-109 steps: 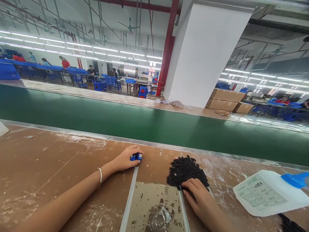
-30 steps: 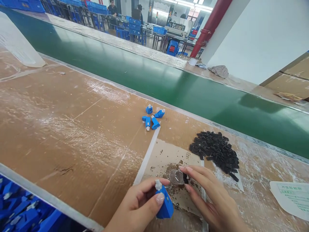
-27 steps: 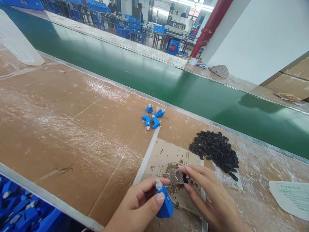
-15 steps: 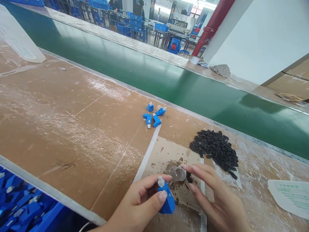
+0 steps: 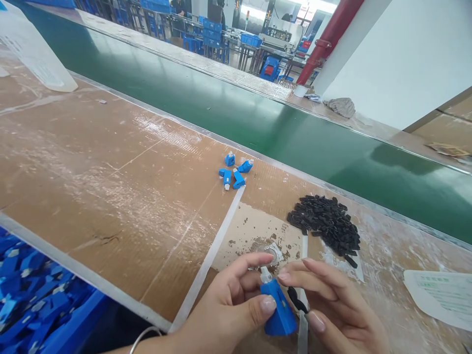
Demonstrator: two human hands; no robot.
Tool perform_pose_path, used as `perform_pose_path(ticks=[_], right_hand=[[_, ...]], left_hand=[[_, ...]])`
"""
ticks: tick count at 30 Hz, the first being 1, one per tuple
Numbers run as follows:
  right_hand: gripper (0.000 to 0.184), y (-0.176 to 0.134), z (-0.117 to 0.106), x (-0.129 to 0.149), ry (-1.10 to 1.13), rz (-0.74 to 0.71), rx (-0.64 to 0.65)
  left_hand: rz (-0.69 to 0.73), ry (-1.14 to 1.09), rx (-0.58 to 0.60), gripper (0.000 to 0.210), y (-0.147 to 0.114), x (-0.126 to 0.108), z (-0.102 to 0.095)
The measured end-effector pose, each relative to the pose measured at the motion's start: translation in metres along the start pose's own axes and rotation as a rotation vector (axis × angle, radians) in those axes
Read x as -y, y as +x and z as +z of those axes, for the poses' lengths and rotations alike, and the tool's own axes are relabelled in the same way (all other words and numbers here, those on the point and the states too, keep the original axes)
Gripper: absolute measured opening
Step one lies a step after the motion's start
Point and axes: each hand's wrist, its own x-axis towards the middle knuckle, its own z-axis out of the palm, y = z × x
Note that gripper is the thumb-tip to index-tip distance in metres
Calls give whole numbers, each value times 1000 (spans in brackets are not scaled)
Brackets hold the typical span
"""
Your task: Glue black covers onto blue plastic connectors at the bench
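Observation:
My left hand [image 5: 230,307] is closed around a blue plastic part [image 5: 280,317] with a pale grey tip, its thumb pressed on the near face. My right hand [image 5: 342,307] pinches a small black piece [image 5: 296,299] beside the slotted side of the blue part; whether the two touch I cannot tell. Behind my fingers a small clear round dish [image 5: 272,254], partly hidden, sits on a wet, spotted beige sheet [image 5: 239,231]. A heap of similar black pieces [image 5: 326,223] lies beyond my right hand.
Several blue parts [image 5: 239,178] lie grouped ahead. At lower left, a blue bin [image 5: 75,319] holds many more. A green conveyor belt [image 5: 184,91] runs behind the cardboard-covered table [image 5: 121,172]. White plastic containers [image 5: 55,73] lie at left and at right [image 5: 438,297].
The black piece in my right hand has come away from the dish toward me, down beside the blue part. My left hand has moved right with the blue part. The view has shifted slightly.

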Motion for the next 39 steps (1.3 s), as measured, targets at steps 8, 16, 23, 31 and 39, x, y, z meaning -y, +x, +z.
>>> perform_pose_path(ticks=[8,16,23,31,39], right_hand=[[46,2,2,3,-76,-52,71],[32,19,-6,5,-320,-348,242],[46,8,4,-15,-648,-653,216],[30,11,-11,-7,-809,-426,63],[41,32,-54,-57,-1178,59,-306]], left_hand=[[2,8,16,38,-1,-2,4],[-23,44,-51,25,-3,-16,12],[-42,128,-137,28,-11,-25,13],[125,963,-399,42,-3,-68,-17],[338,2405,-683,43,0,-149,-79]])
